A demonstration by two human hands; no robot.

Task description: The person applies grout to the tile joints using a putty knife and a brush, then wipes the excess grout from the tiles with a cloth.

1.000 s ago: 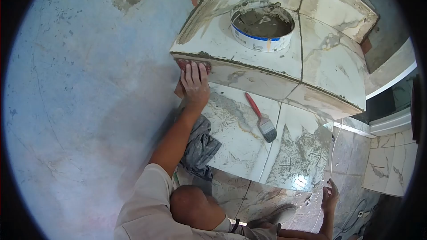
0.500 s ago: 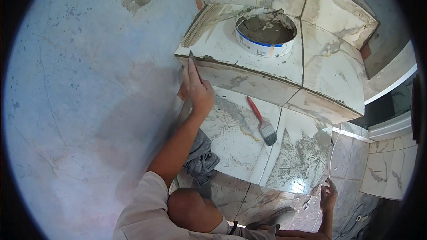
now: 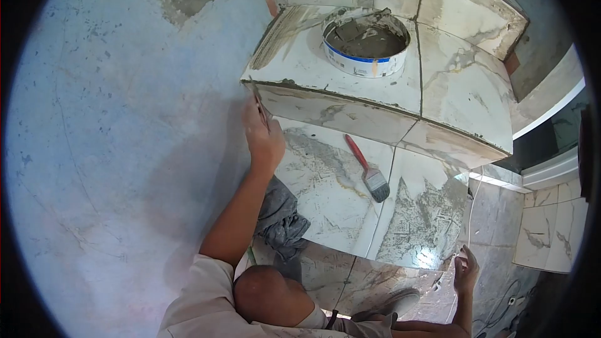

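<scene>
My left hand (image 3: 264,134) is closed round a thin, dark-edged blade tool (image 3: 258,99), held upright at the left end of the upper step's front edge, against the wall. Above and right of it, a white tub (image 3: 366,44) with a blue band holds grey paste and stands on the upper tiled step (image 3: 294,66). On the step below lies a red-handled brush (image 3: 368,169). My right hand (image 3: 466,272) is at the lower right beside the lower step's corner, its fingers bent and apart, with nothing visible in it.
A grey cloth (image 3: 282,219) hangs over the left part of the lower step (image 3: 325,206), near my knee. The blue wall (image 3: 125,119) runs along the left. A pale cable (image 3: 472,209) hangs at the right, and dark cables lie on the floor below.
My left hand has shifted slightly left and down with the blade tool, which now sits lower at the step's corner. The view has moved slightly; my right hand keeps about the same place.
</scene>
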